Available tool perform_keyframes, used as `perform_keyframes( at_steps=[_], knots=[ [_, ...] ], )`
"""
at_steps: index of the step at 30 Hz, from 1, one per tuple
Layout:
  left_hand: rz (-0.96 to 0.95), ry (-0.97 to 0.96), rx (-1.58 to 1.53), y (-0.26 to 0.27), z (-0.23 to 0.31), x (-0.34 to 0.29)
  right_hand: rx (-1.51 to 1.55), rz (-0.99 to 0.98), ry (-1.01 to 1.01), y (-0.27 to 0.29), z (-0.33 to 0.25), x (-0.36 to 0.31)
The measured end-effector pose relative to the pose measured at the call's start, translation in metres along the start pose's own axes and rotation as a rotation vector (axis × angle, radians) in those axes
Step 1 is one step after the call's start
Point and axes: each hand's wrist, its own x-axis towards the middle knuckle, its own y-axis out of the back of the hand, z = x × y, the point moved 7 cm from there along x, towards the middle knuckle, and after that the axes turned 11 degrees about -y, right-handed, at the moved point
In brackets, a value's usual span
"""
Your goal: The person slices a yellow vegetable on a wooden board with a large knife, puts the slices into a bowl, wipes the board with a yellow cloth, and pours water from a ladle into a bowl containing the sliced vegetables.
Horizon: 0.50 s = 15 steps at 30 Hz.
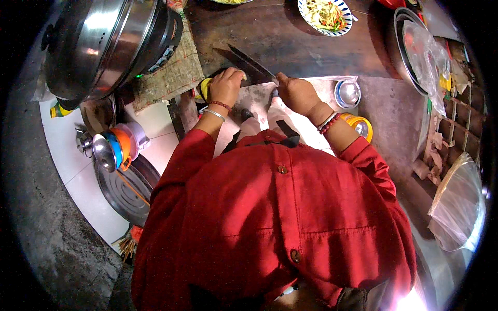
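My right hand point(299, 94) is wrapped round the handle of a knife point(252, 62). Its long dark blade slants up and left over the near edge of the brown wooden table point(244, 25). My left hand point(225, 86) is by the same edge, just left of the blade and apart from it. Its fingers are curled, with a small pale spot at their tips that I cannot make out. Farther back on the table, a white plate with a blue-patterned rim point(302, 11) holds shredded pale, green and red vegetables.
A large steel steamer pot point(111, 46) stands on the left over a patterned mat point(184, 70). Lower left are stacked colourful bowls point(123, 141) and a big round metal tray point(116, 189). A metal basin point(398, 49) with a plastic bag point(426, 46) is at right, near a rack point(459, 116).
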Motion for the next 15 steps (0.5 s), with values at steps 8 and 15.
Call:
perform_keyframes(
  at_steps=[8, 15],
  knots=[
    [-0.009, 0.007, 0.139, -0.003, 0.0, -0.001, 0.014, -0.056, 0.025, -0.012, -0.028, -0.019],
    [-0.057, -0.026, 0.162, -0.009, -0.003, -0.004, -0.042, -0.093, 0.002, -0.028, -0.022, -0.017]
  ],
)
